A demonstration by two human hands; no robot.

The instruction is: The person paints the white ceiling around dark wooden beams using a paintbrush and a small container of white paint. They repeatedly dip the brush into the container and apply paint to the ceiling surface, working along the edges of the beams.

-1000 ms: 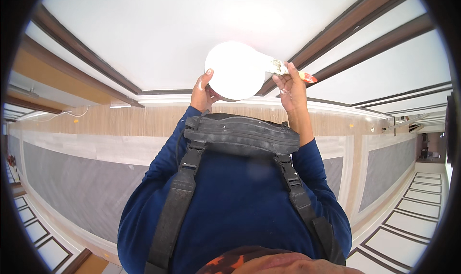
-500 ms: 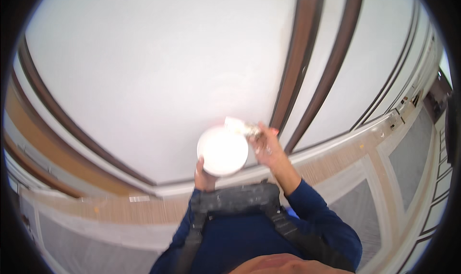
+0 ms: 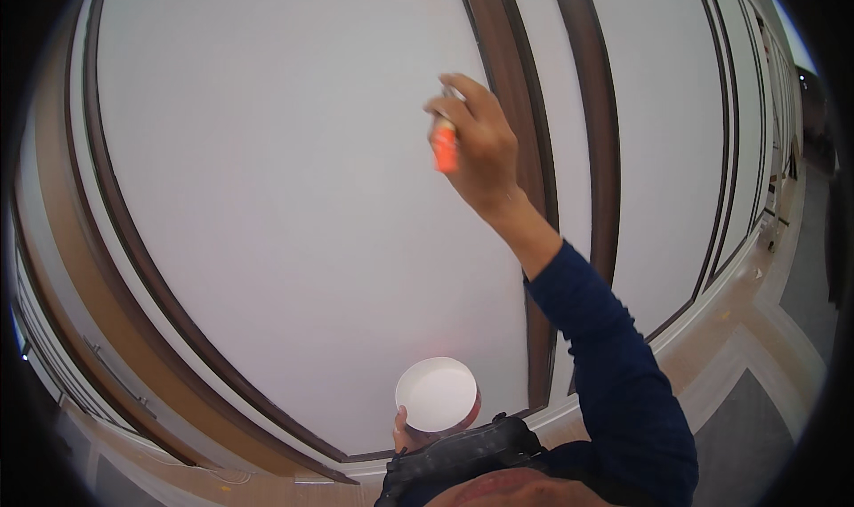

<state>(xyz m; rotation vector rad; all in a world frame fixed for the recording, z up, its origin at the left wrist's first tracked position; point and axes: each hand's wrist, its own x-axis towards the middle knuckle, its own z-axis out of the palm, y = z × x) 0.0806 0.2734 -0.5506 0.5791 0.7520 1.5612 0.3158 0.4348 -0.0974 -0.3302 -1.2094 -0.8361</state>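
My left hand (image 3: 404, 432) grips the side of a round tub (image 3: 478, 407) with a reddish outer wall, held low at chest height. The tub's white content or inside fills its round opening. My right hand (image 3: 485, 142) is raised in front of the white wall panel (image 3: 294, 169), fingers closed around a paintbrush with an orange handle end (image 3: 446, 151). The brush's bristles are hidden behind my fingers, so I cannot tell whether they touch the panel.
Dark brown trim (image 3: 511, 89) runs up the wall right of my hand, with a second brown strip (image 3: 598, 124) beyond it. At the left stands a tan door frame (image 3: 62, 205). Grey floor panels (image 3: 747, 436) with pale borders lie at the lower right.
My right hand has lifted the paintbrush from the tub's rim up to the panel. In the picture, the tub in my left hand now sits lower and slightly further right.
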